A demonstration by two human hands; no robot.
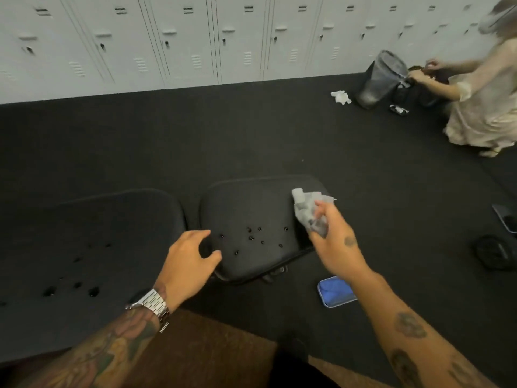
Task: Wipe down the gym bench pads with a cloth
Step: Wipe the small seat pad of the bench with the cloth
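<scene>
Two black bench pads lie side by side below me: a wide left pad (pixel 84 242) and a smaller right pad (pixel 251 208), each with small holes in its surface. My right hand (pixel 335 242) grips a crumpled grey cloth (pixel 307 211) over the right edge of the right pad. The cloth looks blurred. My left hand (pixel 190 259), with a metal watch on its wrist, rests with spread fingers on the near left corner of the right pad and holds nothing.
Dark carpet covers the floor, with grey lockers (pixel 195 37) along the far wall. A blue flat case (pixel 335 291) lies near my right forearm. At the back right another person (pixel 481 88) crouches by a black bin (pixel 380 79); white wipes (pixel 340 97) lie nearby. A dark bag (pixel 495 252) sits at the right.
</scene>
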